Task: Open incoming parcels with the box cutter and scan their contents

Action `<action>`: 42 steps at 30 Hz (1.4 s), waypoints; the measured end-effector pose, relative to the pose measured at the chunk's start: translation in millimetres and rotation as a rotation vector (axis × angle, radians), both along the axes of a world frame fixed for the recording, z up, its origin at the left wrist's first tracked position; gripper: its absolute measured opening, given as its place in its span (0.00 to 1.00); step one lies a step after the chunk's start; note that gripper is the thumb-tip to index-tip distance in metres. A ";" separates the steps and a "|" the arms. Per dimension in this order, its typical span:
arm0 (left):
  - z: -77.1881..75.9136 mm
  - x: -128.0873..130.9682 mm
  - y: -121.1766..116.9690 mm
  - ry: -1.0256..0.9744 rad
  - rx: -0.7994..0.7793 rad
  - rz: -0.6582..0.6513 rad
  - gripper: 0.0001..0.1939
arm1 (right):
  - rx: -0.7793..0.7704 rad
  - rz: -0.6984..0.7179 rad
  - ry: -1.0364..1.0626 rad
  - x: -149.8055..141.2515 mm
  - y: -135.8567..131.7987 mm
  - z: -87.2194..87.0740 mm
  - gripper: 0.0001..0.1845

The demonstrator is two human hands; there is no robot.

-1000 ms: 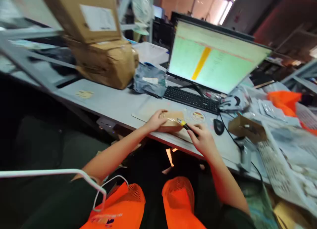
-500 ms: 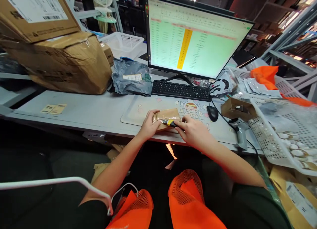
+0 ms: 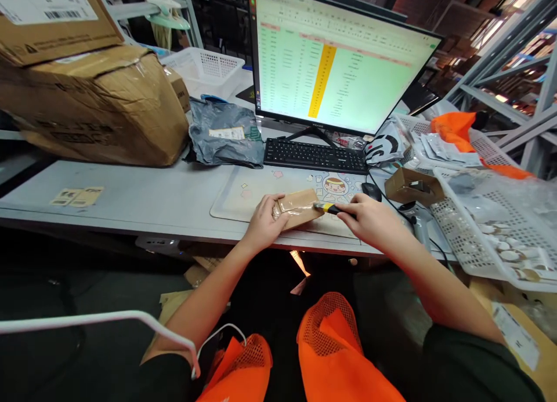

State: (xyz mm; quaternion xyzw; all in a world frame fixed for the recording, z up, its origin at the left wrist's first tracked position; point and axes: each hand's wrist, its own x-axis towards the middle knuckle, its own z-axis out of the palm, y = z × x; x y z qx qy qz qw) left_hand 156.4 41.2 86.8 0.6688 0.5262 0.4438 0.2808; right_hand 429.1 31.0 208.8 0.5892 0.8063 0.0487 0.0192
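A small brown cardboard box (image 3: 300, 203) with shiny clear tape along its top lies at the front edge of the desk, partly on the printed desk mat (image 3: 237, 202). My left hand (image 3: 264, 221) grips the box's left end, thumb on top. In my right hand (image 3: 369, 216) is a black and yellow utility knife (image 3: 329, 208), pointing left. Its tip meets the right end of the taped top; whether the blade is in the tape I cannot make out.
Behind the mat stand a keyboard (image 3: 315, 155) and a monitor (image 3: 335, 65). A mouse (image 3: 371, 191), an open small carton (image 3: 413, 185) and a white basket (image 3: 483, 234) are on the right. Large cartons (image 3: 100, 109) and a grey plastic parcel (image 3: 224, 132) stand left.
My right hand and the knife have moved right, from the middle of the box to its right end. My left hand still holds the box.
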 end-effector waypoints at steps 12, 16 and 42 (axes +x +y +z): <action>89.6 -2.5 71.8 0.800 -0.109 -0.387 0.38 | 0.131 -0.248 0.454 34.3 50.0 -112.4 0.23; 109.5 14.0 90.9 1.010 -0.154 -0.493 0.42 | 0.105 -0.008 0.865 -22.1 46.2 -118.1 0.29; 85.7 2.2 135.7 0.781 -0.224 -0.492 0.29 | 0.073 0.208 1.454 -48.0 36.8 -144.2 0.23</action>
